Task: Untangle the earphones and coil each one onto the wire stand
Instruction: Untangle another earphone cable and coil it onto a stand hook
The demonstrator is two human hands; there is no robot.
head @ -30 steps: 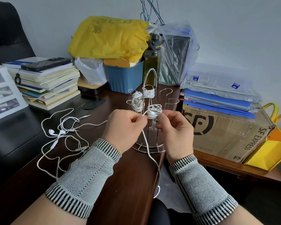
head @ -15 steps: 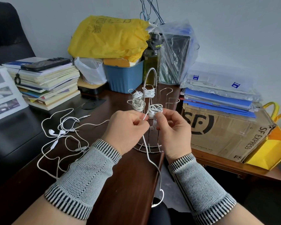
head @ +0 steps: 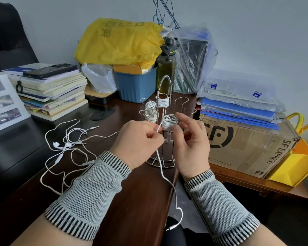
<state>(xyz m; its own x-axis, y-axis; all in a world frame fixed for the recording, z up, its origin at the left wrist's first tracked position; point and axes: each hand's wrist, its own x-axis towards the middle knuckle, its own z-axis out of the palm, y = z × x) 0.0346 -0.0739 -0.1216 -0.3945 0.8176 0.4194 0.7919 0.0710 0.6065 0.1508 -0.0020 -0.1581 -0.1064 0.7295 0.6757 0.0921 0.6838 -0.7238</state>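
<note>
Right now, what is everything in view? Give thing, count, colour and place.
wire stand: one, silver, desk's near right edge
coiled earphones: four coils, white, on the stand's arms
loose cable: one, white, trailing from the front coil off the desk edge
tangled earphones: one pile, white, desk left of the stand
book stack: one, mixed colours, far left
phone: one, black, atop the books
bin: one, blue, behind the stand
yellow bag: one, over the bin
bottle: one, dark green, right of the bin
cardboard box: one, brown, right
left hand: pinches the loose cable
right hand: fingers at the front coil
</note>
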